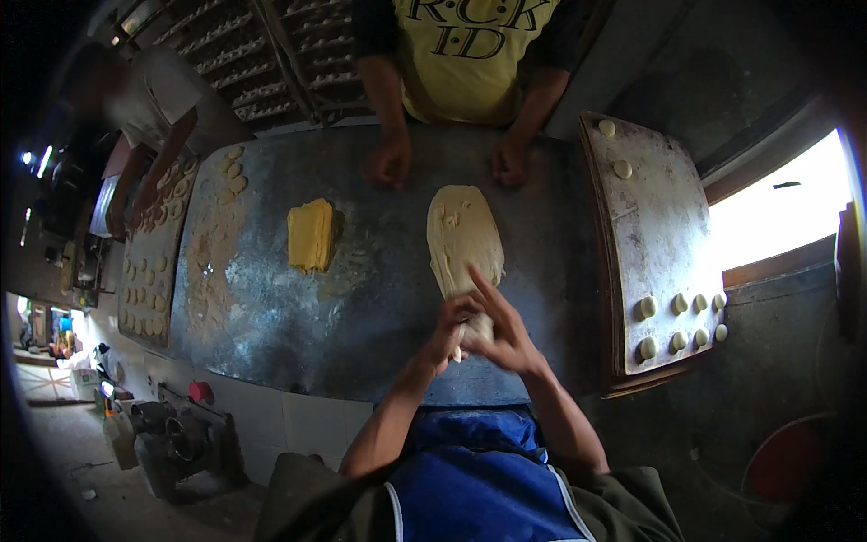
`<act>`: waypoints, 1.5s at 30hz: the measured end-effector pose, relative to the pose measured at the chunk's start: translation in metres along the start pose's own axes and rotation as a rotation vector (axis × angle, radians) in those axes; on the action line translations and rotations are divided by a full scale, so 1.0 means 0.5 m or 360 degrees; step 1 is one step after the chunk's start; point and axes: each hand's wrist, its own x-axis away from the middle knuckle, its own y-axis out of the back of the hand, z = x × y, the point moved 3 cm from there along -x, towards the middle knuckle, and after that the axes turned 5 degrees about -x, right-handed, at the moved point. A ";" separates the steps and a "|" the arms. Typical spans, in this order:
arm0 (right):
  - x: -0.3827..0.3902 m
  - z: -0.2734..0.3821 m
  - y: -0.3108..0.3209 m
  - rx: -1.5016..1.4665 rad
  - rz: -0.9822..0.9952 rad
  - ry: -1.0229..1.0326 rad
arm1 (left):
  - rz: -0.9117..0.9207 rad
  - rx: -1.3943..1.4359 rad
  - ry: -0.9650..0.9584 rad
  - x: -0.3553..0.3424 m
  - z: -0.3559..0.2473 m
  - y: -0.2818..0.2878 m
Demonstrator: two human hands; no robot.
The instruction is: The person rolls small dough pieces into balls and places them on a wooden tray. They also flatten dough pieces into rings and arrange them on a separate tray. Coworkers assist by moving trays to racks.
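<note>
Close to the near edge of the worktable, my left hand [450, 331] curls around a small piece of pale dough [476, 332]. My right hand [508, 336] grips the same piece from the other side, its thumb against the dough and its index finger stretched forward. Just beyond my fingers a long slab of pale dough [464, 230] lies flat on the dark table, small bits stuck on its top. Whether the small piece still joins the slab is hidden by my hands. To the left sits a yellow block [310, 237], butter-like in look.
Across the dark worktable [379, 352] a person in a yellow shirt [470, 72] rests both hands on its far side. A baking tray [646, 230] with several dough rounds stands right. Another tray [135, 280] of dough pieces lies left, near a second person.
</note>
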 end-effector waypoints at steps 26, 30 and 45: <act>0.185 -0.251 0.262 0.2117 -0.0460 -0.0252 | -0.1470 -0.2681 -0.1026 0.040 -0.136 0.181; 0.124 -0.270 0.168 0.1815 -0.0355 -0.0237 | -0.1267 -0.1847 -0.1045 0.036 -0.085 0.138; 0.185 -0.291 0.225 0.1140 -0.0039 -0.0099 | -0.0456 -0.2120 -0.1598 0.076 -0.095 0.106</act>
